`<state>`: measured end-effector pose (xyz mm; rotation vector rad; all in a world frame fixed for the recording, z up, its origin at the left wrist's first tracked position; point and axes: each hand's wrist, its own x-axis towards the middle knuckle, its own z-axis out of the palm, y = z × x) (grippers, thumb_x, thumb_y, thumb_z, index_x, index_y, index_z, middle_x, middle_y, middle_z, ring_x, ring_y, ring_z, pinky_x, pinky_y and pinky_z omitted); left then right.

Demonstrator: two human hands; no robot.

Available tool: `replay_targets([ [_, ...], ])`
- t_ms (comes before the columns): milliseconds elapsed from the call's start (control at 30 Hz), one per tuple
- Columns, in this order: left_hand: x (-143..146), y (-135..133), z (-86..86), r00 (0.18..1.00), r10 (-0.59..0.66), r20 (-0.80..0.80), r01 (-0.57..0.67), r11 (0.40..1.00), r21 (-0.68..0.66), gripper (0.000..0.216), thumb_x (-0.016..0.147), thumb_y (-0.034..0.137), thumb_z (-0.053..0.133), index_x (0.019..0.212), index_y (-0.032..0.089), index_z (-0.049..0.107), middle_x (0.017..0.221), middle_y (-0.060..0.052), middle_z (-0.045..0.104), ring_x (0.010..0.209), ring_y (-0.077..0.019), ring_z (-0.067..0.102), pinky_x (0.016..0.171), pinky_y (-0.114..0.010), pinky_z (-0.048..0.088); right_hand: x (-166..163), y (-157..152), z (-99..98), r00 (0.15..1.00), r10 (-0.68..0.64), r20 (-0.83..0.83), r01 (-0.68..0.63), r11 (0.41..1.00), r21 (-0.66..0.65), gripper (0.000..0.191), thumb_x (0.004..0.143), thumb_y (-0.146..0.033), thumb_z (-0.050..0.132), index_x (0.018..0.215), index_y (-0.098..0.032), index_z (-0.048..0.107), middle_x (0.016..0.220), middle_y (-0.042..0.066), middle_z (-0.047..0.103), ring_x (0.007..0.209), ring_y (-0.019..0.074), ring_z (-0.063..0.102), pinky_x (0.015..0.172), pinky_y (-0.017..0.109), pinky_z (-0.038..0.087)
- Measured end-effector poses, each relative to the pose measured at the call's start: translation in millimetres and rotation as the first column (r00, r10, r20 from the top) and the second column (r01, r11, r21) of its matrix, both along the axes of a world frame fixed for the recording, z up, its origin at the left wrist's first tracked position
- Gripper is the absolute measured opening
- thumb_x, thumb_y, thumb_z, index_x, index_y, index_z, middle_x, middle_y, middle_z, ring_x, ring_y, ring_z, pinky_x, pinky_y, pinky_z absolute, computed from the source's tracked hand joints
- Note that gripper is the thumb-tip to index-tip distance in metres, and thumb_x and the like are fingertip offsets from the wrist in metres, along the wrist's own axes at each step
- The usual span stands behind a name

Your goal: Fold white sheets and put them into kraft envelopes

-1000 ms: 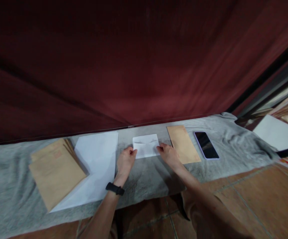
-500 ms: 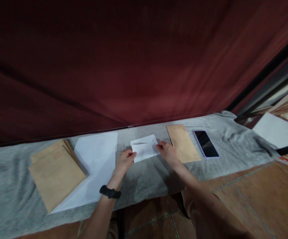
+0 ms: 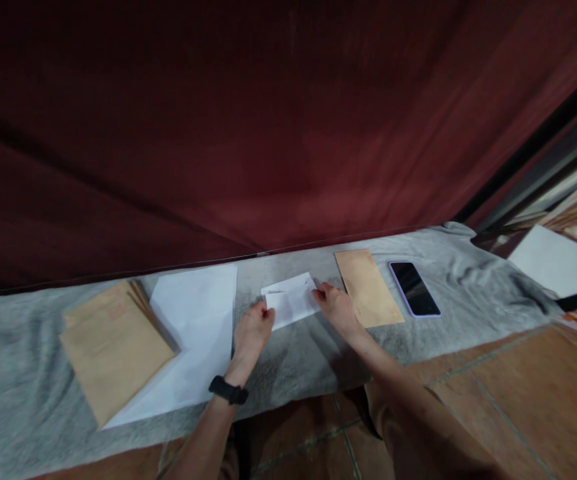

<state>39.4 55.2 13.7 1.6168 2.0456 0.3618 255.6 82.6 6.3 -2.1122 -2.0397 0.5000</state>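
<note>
A small folded white paper (image 3: 291,301) lies on the grey cloth (image 3: 288,360) in the middle, tilted a little. My left hand (image 3: 251,331), with a black band at the wrist, pinches its lower left corner. My right hand (image 3: 335,307) holds its right edge with closed fingers. Left of the hands lies a white sheet (image 3: 193,333), and right of them a long brown envelope (image 3: 368,288).
A stack of brown envelopes (image 3: 111,347) sits at the left. A dark phone (image 3: 413,288) lies right of the long envelope. A dark red curtain (image 3: 268,133) hangs behind the cloth. White paper (image 3: 556,261) shows at far right; tiled floor lies below.
The folded white paper has turned slightly, its left end nearer me. Both hands have kept hold of its edges and shifted little.
</note>
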Motion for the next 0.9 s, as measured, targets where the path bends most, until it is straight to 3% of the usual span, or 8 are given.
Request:
replay_targets([
  [500, 10, -1, 14.8, 0.981, -0.016, -0.191, 0.004, 0.998, -0.062, 0.028, 0.098, 0.033, 0.044, 0.102, 0.021, 0.068, 0.094, -0.009, 0.076, 0.086, -0.0233, 0.069, 0.068, -0.03, 0.042, -7, -2, -5.6, 0.999, -0.036, 0.017, 0.035, 0.996, 0.079, 0.033, 0.106, -0.042, 0.04, 0.119, -0.021, 0.062, 0.101, 0.009, 0.077, 0.091, 0.0215, 0.074, 0.076, 0.028, 0.047],
  [733, 10, 0, 12.8, 0.98, -0.008, -0.198, 0.003, 1.0, -0.03, 0.03, 0.099, 0.033, 0.043, 0.107, 0.02, 0.068, 0.097, -0.01, 0.076, 0.089, -0.0247, 0.07, 0.069, -0.03, 0.043, -3, -2, -2.0, 0.999, -0.008, -0.038, 0.012, 0.995, 0.095, 0.031, 0.106, -0.04, 0.04, 0.118, -0.021, 0.062, 0.102, 0.007, 0.077, 0.092, 0.0206, 0.074, 0.073, 0.026, 0.045],
  [900, 9, 1, 11.9, 0.98, -0.015, -0.196, 0.012, 1.0, -0.015, 0.029, 0.098, 0.033, 0.043, 0.105, 0.02, 0.068, 0.096, -0.011, 0.076, 0.087, -0.0257, 0.07, 0.068, -0.03, 0.042, 1, 1, 0.3, 0.999, -0.004, -0.047, 0.005, 0.999, 0.032, 0.029, 0.104, -0.035, 0.042, 0.116, -0.02, 0.065, 0.1, 0.007, 0.077, 0.092, 0.0202, 0.073, 0.073, 0.025, 0.044],
])
